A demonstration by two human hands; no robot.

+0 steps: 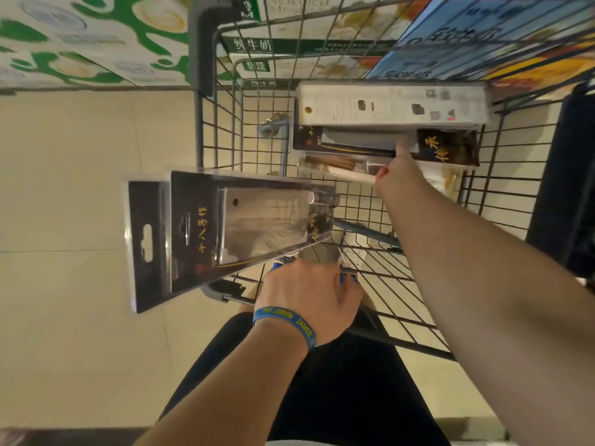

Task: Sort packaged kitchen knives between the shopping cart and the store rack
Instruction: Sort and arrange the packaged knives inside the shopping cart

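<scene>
A wire shopping cart point(222, 130) fills the view below me. My left hand point(309, 300), wearing a blue wristband, holds a packaged cleaver point(231, 233) in a black card with a clear blister, level above the cart's near left corner. Several packaged knives are stacked at the cart's far end: a white-backed pack point(392, 104) on top, a black pack point(447, 149) below it and a clear pack with a pale handle point(338, 170) nearest me. My right hand point(397, 177) reaches into the stack. Its thumb lies on the black pack's front edge and its fingers curl under that edge.
Beyond the cart stand milk cartons point(254, 46) and blue boxes point(450, 37). Green-and-white printed boxes point(80, 40) line the top left. Beige floor tiles point(64, 188) lie left of the cart. A dark object point(566, 175) stands at its right side.
</scene>
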